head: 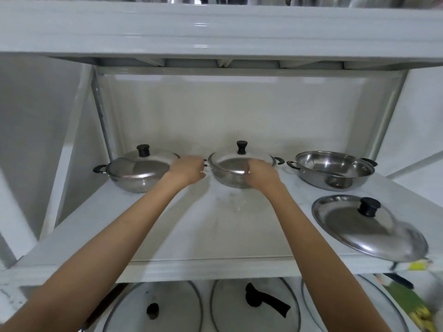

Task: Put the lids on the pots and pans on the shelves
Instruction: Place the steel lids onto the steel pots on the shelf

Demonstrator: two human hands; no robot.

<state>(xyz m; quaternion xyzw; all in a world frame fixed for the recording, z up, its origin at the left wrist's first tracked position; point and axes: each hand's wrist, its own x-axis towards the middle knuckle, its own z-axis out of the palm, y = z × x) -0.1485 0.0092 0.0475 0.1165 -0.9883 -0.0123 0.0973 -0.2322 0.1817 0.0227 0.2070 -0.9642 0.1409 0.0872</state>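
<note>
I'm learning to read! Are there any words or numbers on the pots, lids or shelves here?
No words or numbers can be read anywhere.
Pots and steel lids: plain metal, no marks showing.
Shelf: plain white.
Yellow-green thing at the lower right: too blurred to tell if it has writing.

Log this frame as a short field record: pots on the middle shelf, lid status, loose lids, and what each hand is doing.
left pot: steel two-handled pot, steel lid with black knob on it
middle pot: steel two-handled pot, lid with black knob on it
right pot: open steel two-handled pot, no lid
loose lid: steel domed lid with black knob, flat on the white shelf, in front of the right pot
left hand: at the middle pot's left handle
right hand: on the middle pot's front rim
lower shelf: glass lids, partly visible
</note>
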